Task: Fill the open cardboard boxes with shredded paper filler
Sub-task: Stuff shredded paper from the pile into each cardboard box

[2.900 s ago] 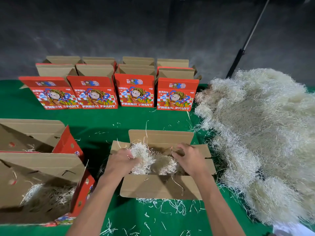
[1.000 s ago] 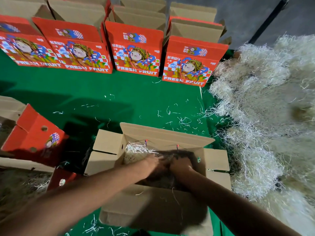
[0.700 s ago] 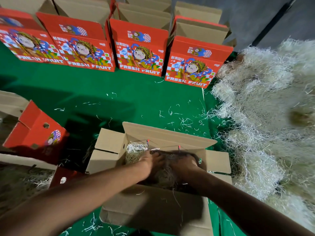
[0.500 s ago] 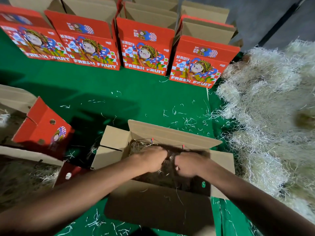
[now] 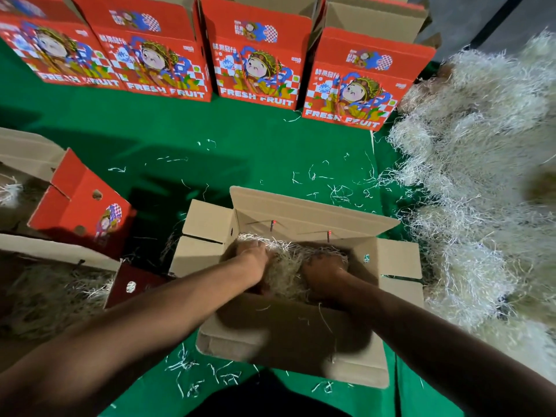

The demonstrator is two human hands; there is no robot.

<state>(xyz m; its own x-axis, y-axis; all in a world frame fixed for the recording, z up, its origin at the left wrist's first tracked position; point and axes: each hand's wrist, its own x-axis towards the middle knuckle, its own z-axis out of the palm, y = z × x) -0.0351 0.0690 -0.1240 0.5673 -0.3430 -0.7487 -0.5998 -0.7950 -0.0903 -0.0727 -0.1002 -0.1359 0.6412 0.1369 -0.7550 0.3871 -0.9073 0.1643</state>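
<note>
Left hand (image 5: 254,260), right hand (image 5: 323,267) pressing filler (image 5: 285,275) inside open box (image 5: 301,218).

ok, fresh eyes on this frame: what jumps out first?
The row of red FRESH FRUIT boxes along the far side of the green table, and the big pale heap of shredded paper on the right. Near centre, the left hand and right hand are down in the open cardboard box, among the filler.
</note>
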